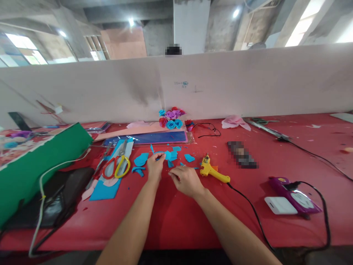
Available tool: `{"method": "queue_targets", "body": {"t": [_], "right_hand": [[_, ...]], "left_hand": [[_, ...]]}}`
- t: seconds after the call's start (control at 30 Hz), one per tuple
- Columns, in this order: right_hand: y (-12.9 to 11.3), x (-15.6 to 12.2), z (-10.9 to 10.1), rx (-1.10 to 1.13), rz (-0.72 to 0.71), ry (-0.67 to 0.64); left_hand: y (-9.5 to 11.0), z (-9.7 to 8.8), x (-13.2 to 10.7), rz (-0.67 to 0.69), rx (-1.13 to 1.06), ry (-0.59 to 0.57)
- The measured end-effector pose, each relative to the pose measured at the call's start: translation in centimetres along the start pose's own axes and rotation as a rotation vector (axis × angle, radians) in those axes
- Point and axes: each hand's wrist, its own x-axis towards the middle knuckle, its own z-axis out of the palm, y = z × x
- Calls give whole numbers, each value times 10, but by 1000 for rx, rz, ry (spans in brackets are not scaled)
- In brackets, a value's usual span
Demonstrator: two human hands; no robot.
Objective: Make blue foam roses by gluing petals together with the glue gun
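Observation:
My left hand (pixel 155 167) is closed in a pinch on a small blue paper piece (pixel 167 156), partly hidden by the fingertips. Close by on the right, my right hand (pixel 188 180) has its fingers curled together over the table; what they hold, if anything, is hidden. Around both hands lie cut blue paper petals (pixel 141 159), another petal (pixel 189 158) and curled blue scraps (pixel 138 170). A yellow hot glue gun (pixel 213 172) rests just right of my right hand, its black cord running toward the table's front edge.
Scissors (pixel 122 167) with red and yellow handles lie on blue paper (pixel 106 190) at left. Paper flowers (pixel 172 119) stand by the back partition (pixel 248 84). A phone (pixel 242 154), a purple power strip (pixel 299 198) with a white plug, and a green board (pixel 49 165) sit around the red table (pixel 176 228).

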Motion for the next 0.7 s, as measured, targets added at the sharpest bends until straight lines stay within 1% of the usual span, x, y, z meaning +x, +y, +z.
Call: {"method": "queue_targets", "body": {"t": [0.13,0.23,0.37,0.43,0.5,0.6,0.67,0.7], "right_hand": [[5,2,3,10,130,13],[8,2,5,48,161,46],[11,3,7,132,190,121],[14,5,10,234,259,172],[17,6,12,393,379,240],[23,9,16,645,540,321],[25,10,17,754,578,330],[26,10,16,788,590,333]], "left_hand": [[4,-1,-4,-148,-166,33],[6,-2,-6,-249,-222,21],[9,-2,-7,-267,-270,-21],[12,-2,-9,-277,-305,-70],[16,-2,-12,-305,-328,-140],[22,0,-19,-324,-283,-268],[24,1,-22,-314,-235,-328],[24,1,-24,-310,-221,-338]]}}
